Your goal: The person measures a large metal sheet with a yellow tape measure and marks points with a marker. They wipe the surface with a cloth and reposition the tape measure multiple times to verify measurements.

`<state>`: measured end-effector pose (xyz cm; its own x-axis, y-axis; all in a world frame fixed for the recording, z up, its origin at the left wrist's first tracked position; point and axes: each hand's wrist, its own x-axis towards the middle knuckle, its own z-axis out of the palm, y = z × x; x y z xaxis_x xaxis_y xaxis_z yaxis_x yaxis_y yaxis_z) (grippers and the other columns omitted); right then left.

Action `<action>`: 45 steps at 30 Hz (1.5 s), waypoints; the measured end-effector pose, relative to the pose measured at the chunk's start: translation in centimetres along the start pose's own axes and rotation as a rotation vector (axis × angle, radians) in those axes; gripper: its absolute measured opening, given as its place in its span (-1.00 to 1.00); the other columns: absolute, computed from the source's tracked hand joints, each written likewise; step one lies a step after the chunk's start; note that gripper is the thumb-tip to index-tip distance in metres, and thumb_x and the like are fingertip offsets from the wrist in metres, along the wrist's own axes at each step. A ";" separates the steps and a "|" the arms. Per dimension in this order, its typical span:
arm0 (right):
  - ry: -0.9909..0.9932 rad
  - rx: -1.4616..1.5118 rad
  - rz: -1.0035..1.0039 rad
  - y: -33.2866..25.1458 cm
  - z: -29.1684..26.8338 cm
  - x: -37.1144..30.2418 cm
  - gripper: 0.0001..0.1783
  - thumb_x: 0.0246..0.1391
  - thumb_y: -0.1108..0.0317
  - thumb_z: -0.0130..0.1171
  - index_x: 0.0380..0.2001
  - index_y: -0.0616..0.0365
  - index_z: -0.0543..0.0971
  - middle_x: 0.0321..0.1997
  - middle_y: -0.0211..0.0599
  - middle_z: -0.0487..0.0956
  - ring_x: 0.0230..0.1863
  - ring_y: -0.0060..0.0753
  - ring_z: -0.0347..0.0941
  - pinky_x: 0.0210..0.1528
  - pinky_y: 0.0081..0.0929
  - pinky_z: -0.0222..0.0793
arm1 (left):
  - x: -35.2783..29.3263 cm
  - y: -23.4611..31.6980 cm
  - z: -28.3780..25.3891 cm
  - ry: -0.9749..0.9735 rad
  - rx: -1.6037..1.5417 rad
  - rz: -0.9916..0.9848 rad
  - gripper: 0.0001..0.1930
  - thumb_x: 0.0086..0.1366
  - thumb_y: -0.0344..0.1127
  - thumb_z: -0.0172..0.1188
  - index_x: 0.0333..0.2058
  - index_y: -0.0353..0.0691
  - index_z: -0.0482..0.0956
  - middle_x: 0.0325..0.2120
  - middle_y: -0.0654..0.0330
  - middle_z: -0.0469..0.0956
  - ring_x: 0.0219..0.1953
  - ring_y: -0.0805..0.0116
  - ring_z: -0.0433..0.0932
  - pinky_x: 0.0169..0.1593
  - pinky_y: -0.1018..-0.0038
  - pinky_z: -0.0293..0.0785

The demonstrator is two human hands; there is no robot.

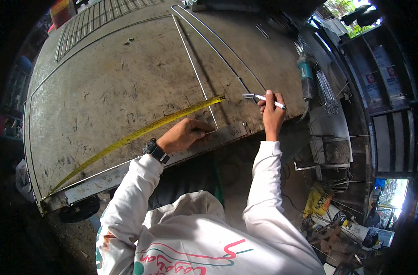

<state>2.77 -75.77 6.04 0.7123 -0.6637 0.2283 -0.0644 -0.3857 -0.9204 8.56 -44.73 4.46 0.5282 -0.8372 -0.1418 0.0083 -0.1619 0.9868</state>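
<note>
My left hand (185, 134), with a black watch (155, 150) on its wrist, is closed at the front right corner of a bent metal rod (197, 68). Its fingers pinch the rod where it turns along the table's front edge. Across the rod lies an extended yellow tape measure (147, 127), its end just beyond my left hand. My right hand (271, 112) grips a white marker (279, 105) above the table's front edge. A grey piece (249, 96) shows at the marker's left end; its kind is unclear. A narrow bent rod loop (213, 48) reaches back from beside my right hand.
The worn table (108, 87) carries a wire rack (96, 20) at the far left. A teal power tool (305, 75) lies at the right edge beside bundled wires (326, 91). A yellow bag (316, 200) and scrap clutter the floor at right.
</note>
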 end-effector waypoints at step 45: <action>-0.324 -0.525 -0.493 -2.3 1.9 -3.3 -0.32 -0.02 0.76 0.06 0.23 0.13 0.56 0.07 -0.13 0.59 0.04 -0.11 0.53 0.11 -0.30 0.43 | 1.7 1.7 0.4 0.142 0.111 -0.203 -0.67 0.36 -0.16 0.35 -0.27 -0.40 0.73 -0.54 0.18 0.67 -0.50 0.46 0.57 -0.39 0.37 0.46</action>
<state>1.86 -71.43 6.82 0.9077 -0.1488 0.3923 0.0474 -0.8926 -0.4483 9.20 -46.65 5.87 0.6388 -0.7016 -0.3157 0.0369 -0.3819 0.9235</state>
